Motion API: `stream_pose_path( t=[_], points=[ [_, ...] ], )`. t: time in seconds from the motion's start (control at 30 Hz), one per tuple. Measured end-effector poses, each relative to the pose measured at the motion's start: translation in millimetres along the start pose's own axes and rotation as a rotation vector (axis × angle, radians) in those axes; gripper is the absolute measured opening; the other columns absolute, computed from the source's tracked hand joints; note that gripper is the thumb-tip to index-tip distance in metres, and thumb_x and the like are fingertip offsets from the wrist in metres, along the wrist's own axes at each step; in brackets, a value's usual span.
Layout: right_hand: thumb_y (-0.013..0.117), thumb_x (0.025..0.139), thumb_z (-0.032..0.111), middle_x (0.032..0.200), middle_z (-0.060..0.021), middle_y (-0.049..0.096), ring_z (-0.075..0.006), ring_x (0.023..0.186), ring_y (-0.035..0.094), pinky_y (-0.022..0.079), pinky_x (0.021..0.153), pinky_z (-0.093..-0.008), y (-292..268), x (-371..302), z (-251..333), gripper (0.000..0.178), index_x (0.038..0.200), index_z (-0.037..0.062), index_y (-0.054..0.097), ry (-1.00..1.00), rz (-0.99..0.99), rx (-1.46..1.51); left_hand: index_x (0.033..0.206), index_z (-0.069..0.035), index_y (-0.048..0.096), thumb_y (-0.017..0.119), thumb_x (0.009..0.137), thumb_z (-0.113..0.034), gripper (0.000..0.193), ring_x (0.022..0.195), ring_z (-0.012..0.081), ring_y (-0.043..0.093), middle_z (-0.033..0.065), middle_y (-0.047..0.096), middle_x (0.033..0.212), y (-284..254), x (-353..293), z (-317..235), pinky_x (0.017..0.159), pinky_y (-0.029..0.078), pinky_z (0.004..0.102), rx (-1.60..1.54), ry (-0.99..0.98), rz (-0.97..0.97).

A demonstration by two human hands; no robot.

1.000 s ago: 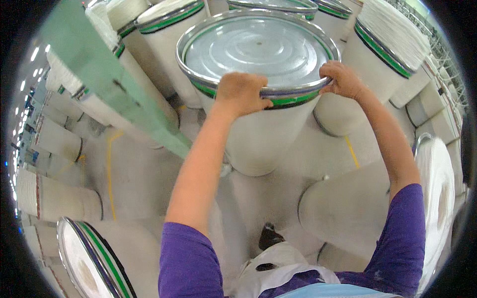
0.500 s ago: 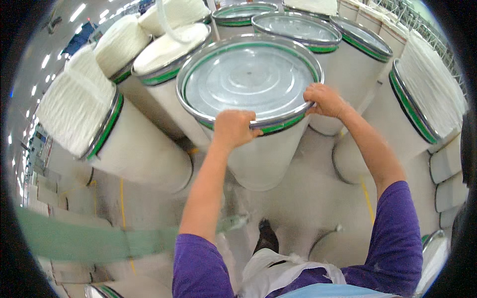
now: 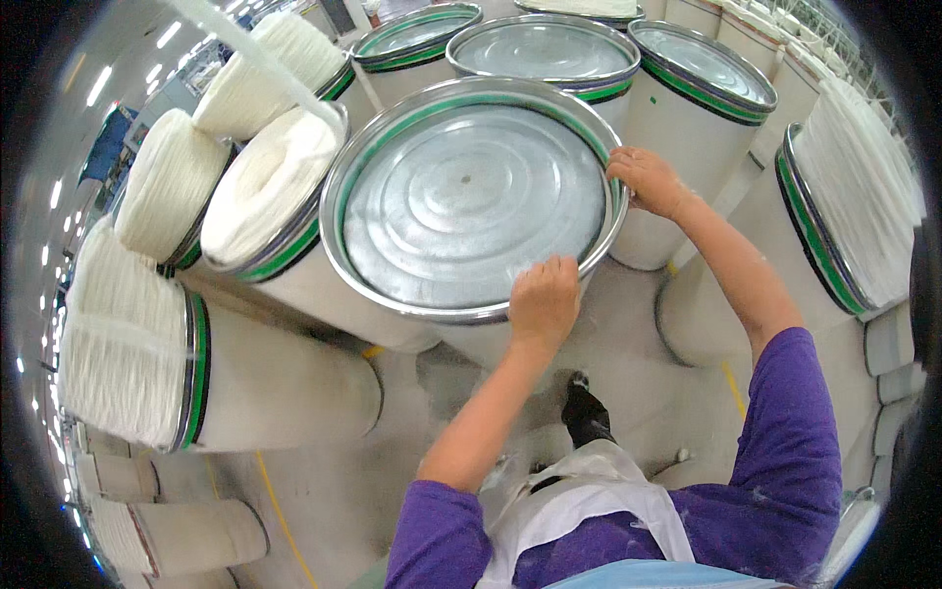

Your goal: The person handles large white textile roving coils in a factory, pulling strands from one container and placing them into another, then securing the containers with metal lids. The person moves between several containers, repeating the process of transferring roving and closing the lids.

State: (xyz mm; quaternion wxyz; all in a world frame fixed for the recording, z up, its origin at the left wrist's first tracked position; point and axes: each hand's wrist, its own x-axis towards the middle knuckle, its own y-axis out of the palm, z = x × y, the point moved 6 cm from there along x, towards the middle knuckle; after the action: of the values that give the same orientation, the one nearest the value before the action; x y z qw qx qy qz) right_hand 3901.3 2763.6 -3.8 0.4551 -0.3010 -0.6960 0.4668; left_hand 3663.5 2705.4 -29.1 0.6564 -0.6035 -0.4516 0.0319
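Note:
Before me stands a tall white sliver can [image 3: 471,221] with a shiny metal rim, a green band and a grey ridged disc inside its top; no fibre lies on that disc. My left hand [image 3: 546,302] is closed over the near rim, fingers curled to the inside. At the right side of the same rim, my right hand [image 3: 648,182] grips with its fingers over the edge. The can's lower body is mostly hidden by its top and my left arm.
Cans heaped with white sliver [image 3: 265,187] crowd the left, one with a strand [image 3: 245,54] rising from it. Another full can [image 3: 854,187] leans into view at right. Behind stand cans with bare discs [image 3: 545,49]. Yellow lines [image 3: 283,520] mark the floor.
The can's top has shifted slightly left and nearer. My left hand has moved right and down along the rim; my right hand stays at the right side. The view has turned somewhat.

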Motion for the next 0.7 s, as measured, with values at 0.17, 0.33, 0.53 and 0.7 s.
stream_pose_path(
  t=[0.17,0.33,0.53,0.7],
  points=[
    [0.084,0.056,0.011,0.117,-0.0043,0.06,-0.0266,0.123,0.051,0.043,0.104,-0.0397,20,25,-67,0.051,0.102,0.0144,0.06,-0.178,0.137,0.03,0.121,-0.005,0.056,0.076,0.072,-0.019,0.055,0.105,0.0284,0.061,0.0131,0.059,0.122,-29,17,2,0.084,0.051,0.0387,-0.267,0.21,0.358],
    [0.087,0.06,0.02,0.138,-0.009,0.05,-0.0289,0.135,0.04,0.031,0.115,-0.0415,31,47,-146,0.079,0.131,0.0136,0.051,-0.1,-0.003,0.062,0.123,-0.009,0.058,0.08,0.061,-0.019,0.067,0.116,0.0293,0.057,0.0106,0.056,0.132,-53,3,123,0.09,0.05,0.0405,0.041,0.065,0.728],
    [0.063,0.087,0.049,0.148,-0.0126,0.041,-0.0321,0.142,0.031,0.02,0.118,-0.0488,64,90,-293,0.069,0.143,0.0131,0.042,0.428,-0.055,-0.002,0.112,-0.016,0.066,0.08,0.058,-0.019,0.056,0.116,0.0258,0.06,0.0071,0.06,0.131,-40,-2,135,0.084,0.054,0.0407,0.068,0.09,0.831],
    [0.045,0.099,0.046,0.141,-0.0099,0.048,-0.0314,0.14,0.033,0.016,0.117,-0.0559,118,137,-334,0.043,0.122,0.0145,0.062,0.496,-0.059,0.128,0.107,-0.016,0.068,0.077,0.056,-0.017,0.052,0.103,0.0235,0.067,0.0031,0.067,0.119,-26,24,133,0.075,0.055,0.0391,0.107,0.045,0.609]
  ],
)
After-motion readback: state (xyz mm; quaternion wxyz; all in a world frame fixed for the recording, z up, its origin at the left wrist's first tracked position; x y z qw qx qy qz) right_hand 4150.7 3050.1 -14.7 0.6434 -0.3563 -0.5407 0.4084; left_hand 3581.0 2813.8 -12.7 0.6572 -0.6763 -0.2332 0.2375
